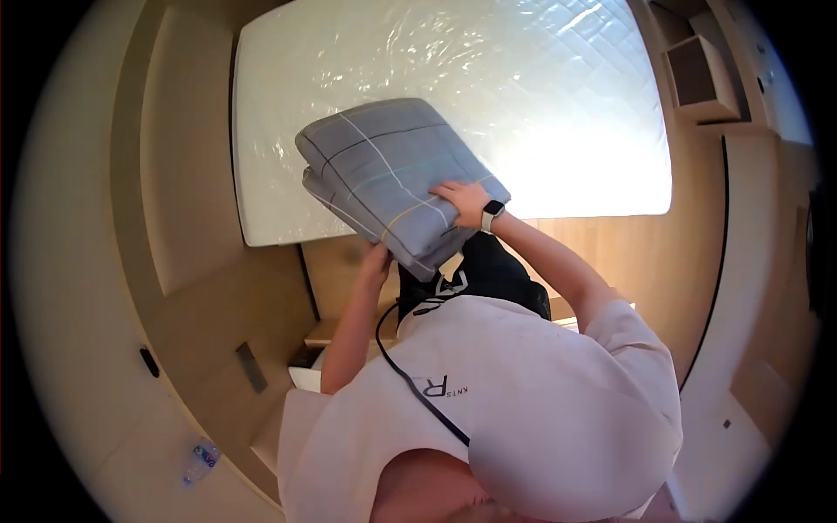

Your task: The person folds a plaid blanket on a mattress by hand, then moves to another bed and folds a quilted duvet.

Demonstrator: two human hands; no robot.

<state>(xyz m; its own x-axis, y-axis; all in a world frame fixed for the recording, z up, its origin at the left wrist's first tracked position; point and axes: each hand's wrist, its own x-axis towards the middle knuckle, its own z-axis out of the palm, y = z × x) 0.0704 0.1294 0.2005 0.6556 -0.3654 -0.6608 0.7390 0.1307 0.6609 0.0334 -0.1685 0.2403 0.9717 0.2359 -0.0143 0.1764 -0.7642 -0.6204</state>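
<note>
A thick folded grey checked bed sheet (pixel 392 166), with dark, white and yellow lines, is in front of me, tilted above the near edge of the plastic-covered mattress (pixel 288 78). My left hand (pixel 376 263) is closed at the sheet's near left corner; its fingers are partly hidden under the fold. On top of the sheet, near its right side, my right hand (pixel 466 202) lies flat with the fingers spread. A watch (pixel 493 209) is on that wrist.
Wooden panels (pixel 187 157) run along the left, and an open wooden shelf box (pixel 700 77) sticks out at upper right. Below the panels lies a plastic bottle (pixel 202 460). A black cable (pixel 410 383) hangs across my shirt.
</note>
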